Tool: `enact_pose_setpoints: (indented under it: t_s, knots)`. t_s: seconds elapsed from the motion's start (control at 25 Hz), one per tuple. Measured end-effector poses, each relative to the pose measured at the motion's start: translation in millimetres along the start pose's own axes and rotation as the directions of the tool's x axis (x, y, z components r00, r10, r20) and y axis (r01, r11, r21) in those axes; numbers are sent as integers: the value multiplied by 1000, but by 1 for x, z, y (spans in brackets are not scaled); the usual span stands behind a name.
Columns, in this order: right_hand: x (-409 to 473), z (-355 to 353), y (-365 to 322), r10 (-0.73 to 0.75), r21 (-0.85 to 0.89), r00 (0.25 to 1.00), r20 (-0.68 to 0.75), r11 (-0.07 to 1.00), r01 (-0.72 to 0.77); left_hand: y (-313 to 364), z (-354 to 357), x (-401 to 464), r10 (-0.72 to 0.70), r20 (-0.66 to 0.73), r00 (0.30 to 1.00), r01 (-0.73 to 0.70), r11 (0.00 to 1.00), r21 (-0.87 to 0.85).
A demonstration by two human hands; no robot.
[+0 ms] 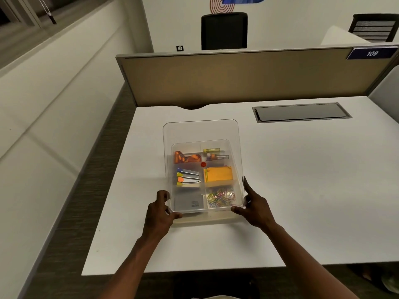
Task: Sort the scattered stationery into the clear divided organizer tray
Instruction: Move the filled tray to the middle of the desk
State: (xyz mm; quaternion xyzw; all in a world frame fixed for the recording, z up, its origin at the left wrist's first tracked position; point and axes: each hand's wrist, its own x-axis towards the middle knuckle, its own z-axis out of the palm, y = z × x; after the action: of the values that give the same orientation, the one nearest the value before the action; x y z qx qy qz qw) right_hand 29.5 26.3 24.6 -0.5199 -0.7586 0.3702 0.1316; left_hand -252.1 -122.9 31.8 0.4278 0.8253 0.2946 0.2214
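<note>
The clear divided organizer tray (200, 130) stands on the white desk, tilted with its near end raised. My left hand (158, 210) grips its near left corner and my right hand (253, 207) grips its near right corner. Inside lie orange scissors (185, 158), small yellow and orange items (214, 153), several clips with coloured ends (187, 177), orange sticky notes (219, 174), coloured paper clips (220, 197) and a grey pad (189, 203). A red dot (203, 164) marks the divider crossing.
The white desk (302, 180) carries a grey cable hatch (301, 112) at the back right. A tan partition (237, 76) closes the far edge. A black chair (224, 31) stands beyond it. The desk's left edge drops to dark carpet (71, 212).
</note>
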Motion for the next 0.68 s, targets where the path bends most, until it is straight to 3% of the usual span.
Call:
enact_pose_setpoints:
  t_s: [0.24,0.44,0.68]
  knots:
    - [4,-2,1,23,15,999,39,1000,-23,6,-6,7,-56,87,995,54,998,25]
    - [6,-4,-1,40,44,997,67,998,-43,7,-16,24,-86,245,966,34,978,206]
    - [5,-5,-4,60,57,995,75,996,-64,5,-19,34,-106,330,938,4,956,295]
